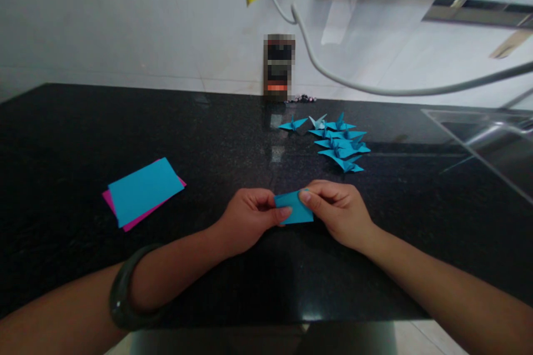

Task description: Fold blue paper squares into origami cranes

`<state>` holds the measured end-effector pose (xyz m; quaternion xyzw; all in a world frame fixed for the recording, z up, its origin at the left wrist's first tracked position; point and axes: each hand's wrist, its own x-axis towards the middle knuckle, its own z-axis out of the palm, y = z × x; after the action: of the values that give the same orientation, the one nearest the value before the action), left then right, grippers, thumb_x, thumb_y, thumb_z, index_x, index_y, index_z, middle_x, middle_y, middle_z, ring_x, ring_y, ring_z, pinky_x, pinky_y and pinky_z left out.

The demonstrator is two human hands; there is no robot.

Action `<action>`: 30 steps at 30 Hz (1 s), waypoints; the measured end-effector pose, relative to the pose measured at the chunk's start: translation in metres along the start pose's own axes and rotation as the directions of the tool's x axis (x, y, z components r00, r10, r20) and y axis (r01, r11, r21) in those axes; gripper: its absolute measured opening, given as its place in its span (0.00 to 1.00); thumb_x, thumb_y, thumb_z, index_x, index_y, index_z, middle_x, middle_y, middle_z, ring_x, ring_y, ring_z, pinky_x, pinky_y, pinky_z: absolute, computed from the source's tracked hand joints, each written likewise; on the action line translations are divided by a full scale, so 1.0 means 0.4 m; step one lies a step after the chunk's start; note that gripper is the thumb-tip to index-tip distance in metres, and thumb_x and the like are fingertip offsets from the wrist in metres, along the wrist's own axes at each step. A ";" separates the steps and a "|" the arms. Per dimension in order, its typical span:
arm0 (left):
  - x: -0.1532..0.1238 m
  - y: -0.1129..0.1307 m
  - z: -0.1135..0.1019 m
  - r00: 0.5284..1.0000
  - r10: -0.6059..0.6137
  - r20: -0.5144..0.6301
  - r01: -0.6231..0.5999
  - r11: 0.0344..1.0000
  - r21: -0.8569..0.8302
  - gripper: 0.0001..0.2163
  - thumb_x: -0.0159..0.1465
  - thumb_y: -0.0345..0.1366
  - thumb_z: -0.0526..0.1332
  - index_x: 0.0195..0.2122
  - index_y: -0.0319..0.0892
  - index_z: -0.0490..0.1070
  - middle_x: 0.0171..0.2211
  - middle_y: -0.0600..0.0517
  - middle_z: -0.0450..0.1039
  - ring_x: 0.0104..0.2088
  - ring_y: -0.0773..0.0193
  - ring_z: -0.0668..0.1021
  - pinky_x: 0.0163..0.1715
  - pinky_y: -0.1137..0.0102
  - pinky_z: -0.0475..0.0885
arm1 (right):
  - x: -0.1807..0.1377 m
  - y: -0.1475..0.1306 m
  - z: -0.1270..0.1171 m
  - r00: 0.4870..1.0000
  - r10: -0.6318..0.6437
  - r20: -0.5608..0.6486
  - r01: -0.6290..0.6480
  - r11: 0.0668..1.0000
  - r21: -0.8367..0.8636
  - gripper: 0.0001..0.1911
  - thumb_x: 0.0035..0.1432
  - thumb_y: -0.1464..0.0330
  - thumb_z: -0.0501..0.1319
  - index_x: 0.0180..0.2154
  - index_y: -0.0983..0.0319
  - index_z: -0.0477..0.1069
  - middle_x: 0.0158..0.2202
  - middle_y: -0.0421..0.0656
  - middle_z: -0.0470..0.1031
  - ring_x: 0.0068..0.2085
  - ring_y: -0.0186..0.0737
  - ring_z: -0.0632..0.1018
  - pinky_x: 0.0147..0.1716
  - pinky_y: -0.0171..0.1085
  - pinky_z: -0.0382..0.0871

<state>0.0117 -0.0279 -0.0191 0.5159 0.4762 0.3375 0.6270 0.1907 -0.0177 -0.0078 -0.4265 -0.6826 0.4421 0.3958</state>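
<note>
A small folded piece of blue paper (297,212) is held between my two hands, just above the dark counter. My left hand (251,217) pinches its left side, thumb lying on top. At the upper right corner my right hand (340,212) grips the same paper between thumb and fingers. Beyond my right hand stands a cluster of blue origami cranes (339,150), with a paler crane (318,122) among them at the back. To the left of my hands lies a stack of blue paper sheets (145,191), with pink paper (133,224) showing beneath.
The black speckled counter (225,144) runs to a pale wall (145,22). A blurred-out upright object (278,66) leans there beside a beaded string (303,99). A grey cable (375,89) hangs across the upper right. A sink edge (470,147) lies at the right.
</note>
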 end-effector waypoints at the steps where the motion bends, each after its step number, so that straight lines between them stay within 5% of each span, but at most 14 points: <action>1: 0.000 0.002 -0.001 1.000 0.006 0.005 -0.006 1.000 0.001 0.10 0.48 0.39 0.64 0.19 0.38 0.67 0.18 0.57 0.67 0.21 0.71 0.67 0.24 0.74 0.62 | 0.000 0.002 -0.001 1.000 -0.009 0.000 0.009 1.000 0.000 0.12 0.54 0.63 0.60 0.23 0.64 0.72 0.20 0.39 0.67 0.22 0.29 0.65 0.20 0.30 0.59; 9: -0.006 0.015 -0.003 0.998 0.056 -0.010 -0.055 0.993 0.103 0.15 0.55 0.41 0.59 0.16 0.38 0.67 0.15 0.57 0.62 0.20 0.72 0.64 0.22 0.75 0.59 | 0.000 0.008 -0.005 0.999 -0.041 0.001 0.041 0.999 -0.003 0.10 0.55 0.66 0.59 0.24 0.64 0.72 0.21 0.39 0.67 0.22 0.29 0.66 0.20 0.30 0.59; 17: -0.003 0.015 0.004 0.988 0.051 -0.145 -0.060 0.997 -0.056 0.04 0.48 0.34 0.65 0.23 0.39 0.75 0.19 0.56 0.71 0.22 0.71 0.69 0.24 0.75 0.65 | 0.000 0.005 -0.003 0.995 -0.098 0.032 0.100 0.994 -0.040 0.11 0.55 0.68 0.59 0.23 0.65 0.71 0.20 0.38 0.66 0.22 0.29 0.66 0.20 0.30 0.59; 22: -0.004 0.010 -0.002 0.993 0.047 -0.105 -0.049 0.999 -0.015 0.08 0.52 0.39 0.64 0.23 0.38 0.75 0.19 0.55 0.71 0.22 0.71 0.69 0.24 0.75 0.65 | 0.002 0.010 -0.006 0.995 -0.101 0.026 0.102 0.993 -0.051 0.11 0.55 0.68 0.59 0.24 0.65 0.72 0.21 0.39 0.67 0.22 0.29 0.66 0.21 0.30 0.60; 27: 0.002 0.005 -0.003 1.000 -0.019 -0.014 0.016 0.976 -0.216 0.16 0.57 0.48 0.58 0.29 0.39 0.76 0.24 0.52 0.74 0.26 0.67 0.74 0.27 0.72 0.69 | 0.005 0.015 -0.007 0.997 -0.070 0.009 0.071 0.996 -0.059 0.11 0.55 0.67 0.59 0.24 0.65 0.72 0.20 0.39 0.66 0.22 0.29 0.66 0.21 0.30 0.59; 30: 0.004 0.006 -0.002 1.000 -0.025 -0.008 0.023 0.986 -0.168 0.15 0.52 0.46 0.62 0.30 0.38 0.75 0.23 0.53 0.73 0.25 0.68 0.73 0.25 0.74 0.67 | 0.008 0.014 -0.007 0.998 -0.057 0.024 0.059 0.997 -0.049 0.11 0.55 0.66 0.59 0.24 0.65 0.72 0.20 0.39 0.66 0.22 0.29 0.66 0.21 0.30 0.59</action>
<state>0.0116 -0.0256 -0.0170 0.4539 0.4554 0.3715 0.6698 0.1935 -0.0128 -0.0116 -0.4111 -0.7099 0.4183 0.3900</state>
